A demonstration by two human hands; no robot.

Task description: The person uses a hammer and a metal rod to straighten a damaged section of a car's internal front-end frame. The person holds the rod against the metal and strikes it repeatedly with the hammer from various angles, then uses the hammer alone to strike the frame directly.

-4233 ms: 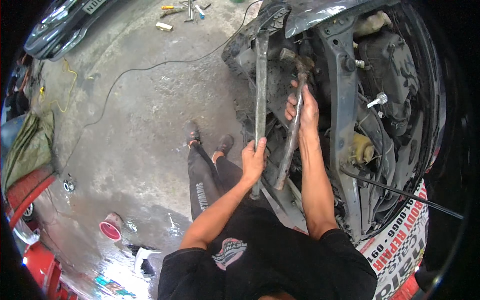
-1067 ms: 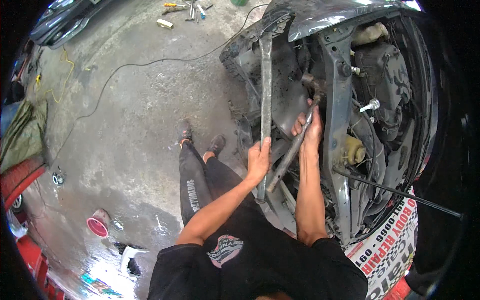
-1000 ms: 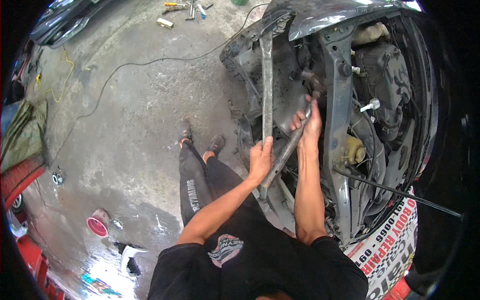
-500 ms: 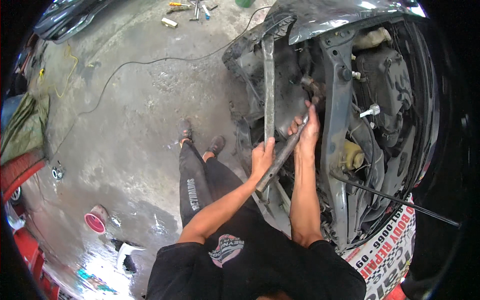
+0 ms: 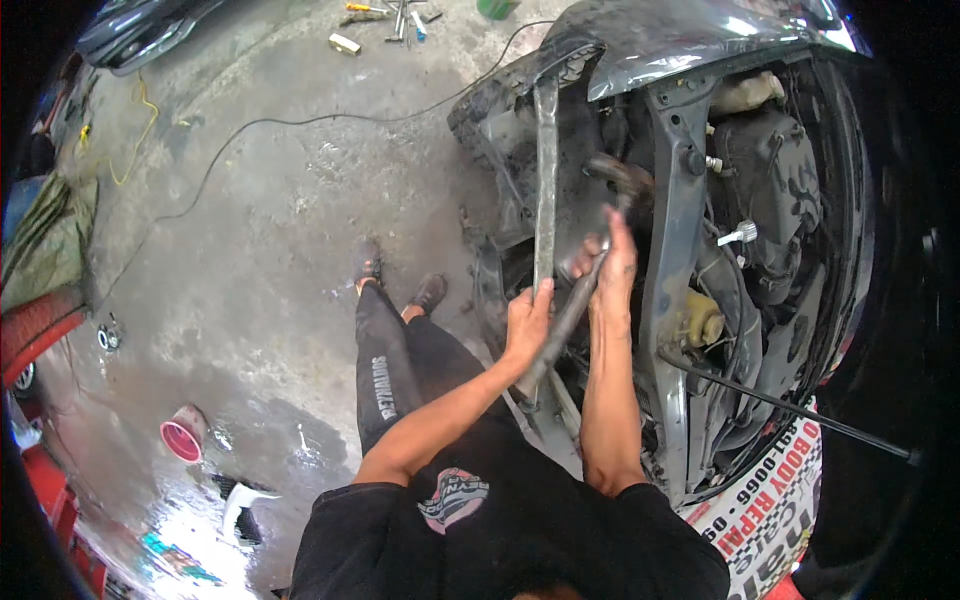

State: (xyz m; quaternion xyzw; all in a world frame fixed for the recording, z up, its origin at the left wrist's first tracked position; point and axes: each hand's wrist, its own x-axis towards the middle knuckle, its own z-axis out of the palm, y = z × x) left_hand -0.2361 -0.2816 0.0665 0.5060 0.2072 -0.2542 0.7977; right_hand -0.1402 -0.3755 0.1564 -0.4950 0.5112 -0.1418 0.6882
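Observation:
My left hand [image 5: 529, 318] is closed around the lower part of a long, flat, worn metal bar [image 5: 547, 190], which runs lengthwise along the opened front of a dark car. In my right hand [image 5: 612, 262] is a hammer, gripped partway along its grey pipe-like handle [image 5: 568, 325]. Its rusty brown head [image 5: 622, 177] is over the car's front cavity, right of the bar, and slightly blurred. Whether the head touches anything, I cannot tell. The handle's lower end comes close to my left wrist and the bar.
To the right runs a grey crossmember [image 5: 672, 260], with the engine bay and a yellowish reservoir [image 5: 704, 318] beyond it. A thin black rod [image 5: 800, 408] sticks out there. A cable [image 5: 330, 118] crosses the concrete floor. Tools [image 5: 402, 22] lie at the far side; a pink bucket [image 5: 184, 434] stands lower left.
The hammer's head has turned and shifted a little to the left, and the handle is now blurred. My left hand keeps its hold on the bar.

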